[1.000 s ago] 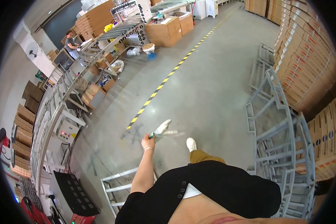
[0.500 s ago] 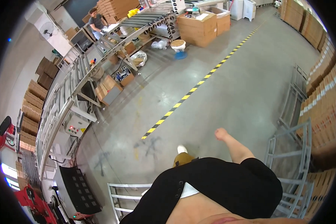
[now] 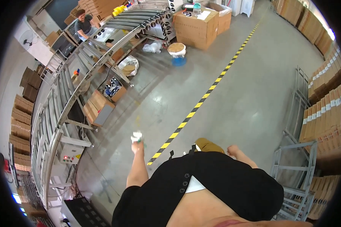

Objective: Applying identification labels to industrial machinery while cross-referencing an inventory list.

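Observation:
My left hand (image 3: 138, 146) is out in front over the floor, its fingers closed on a small crumpled white thing (image 3: 136, 135) with a bit of green at its edge. Whether that is cloth, paper or a glove is too small to tell. Beside my right hip, my right hand (image 3: 233, 150) hangs with curled fingers, and nothing shows in it. Neither hand touches anything else. The yellow-and-black floor tape (image 3: 201, 102) runs between the two hands and away to the far right.
A roller conveyor (image 3: 66, 102) curves along the left, with a control box (image 3: 70, 153) beneath. Cartons (image 3: 98, 108) and a round-topped tub (image 3: 177, 49) stand near it. A person (image 3: 83, 26) works at the far left. Metal racks (image 3: 293, 159) and stacked flat cardboard (image 3: 324, 117) line the right.
My left hand has come into view holding the white thing. My right hand has swung back toward my body. The surroundings have shifted as I walk forward.

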### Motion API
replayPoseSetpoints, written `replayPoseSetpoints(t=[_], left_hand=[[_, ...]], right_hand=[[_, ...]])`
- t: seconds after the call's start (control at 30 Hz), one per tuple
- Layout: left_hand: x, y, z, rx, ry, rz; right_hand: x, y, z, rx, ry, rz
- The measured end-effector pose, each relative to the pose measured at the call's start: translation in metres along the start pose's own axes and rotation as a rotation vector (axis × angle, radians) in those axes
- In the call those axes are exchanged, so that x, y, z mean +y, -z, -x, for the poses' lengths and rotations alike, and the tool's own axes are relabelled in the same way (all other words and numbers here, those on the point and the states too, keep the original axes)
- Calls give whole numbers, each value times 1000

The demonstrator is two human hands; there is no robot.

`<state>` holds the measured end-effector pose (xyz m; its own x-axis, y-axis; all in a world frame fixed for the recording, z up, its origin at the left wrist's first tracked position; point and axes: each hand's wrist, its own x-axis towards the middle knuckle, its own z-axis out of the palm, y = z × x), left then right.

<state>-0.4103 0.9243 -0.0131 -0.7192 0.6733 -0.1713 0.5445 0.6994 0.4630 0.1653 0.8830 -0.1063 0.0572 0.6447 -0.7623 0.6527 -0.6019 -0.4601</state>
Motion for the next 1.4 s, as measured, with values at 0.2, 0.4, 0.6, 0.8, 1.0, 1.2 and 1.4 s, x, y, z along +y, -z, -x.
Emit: replayPoseSetpoints(t=[0.2, 0.4, 0.6, 0.8, 1.0, 1.2, 1.4], left_hand=[[155, -38, -148, -33, -124, 253], [152, -77, -196, -156, 92, -159], [133, -86, -251, -170, 473, -88], [203, -85, -370, -229, 580, -248], [323, -123, -565, -297, 309, -287], [505, -189, -730, -341, -178, -78], [761, -248, -770, -452, -389, 94]], right_hand=[[-30, -8, -82, -130, -280, 264], [-99, 25, -267, -276, 335, 874], [-392, 165, -363, 195, 491, 685], [-607, 193, -449, -18, 133, -135], [-703, 194, -448, -279, 6, 473], [-776, 255, -490, -90, -24, 130], [-806, 343, -524, -113, -131, -189]])
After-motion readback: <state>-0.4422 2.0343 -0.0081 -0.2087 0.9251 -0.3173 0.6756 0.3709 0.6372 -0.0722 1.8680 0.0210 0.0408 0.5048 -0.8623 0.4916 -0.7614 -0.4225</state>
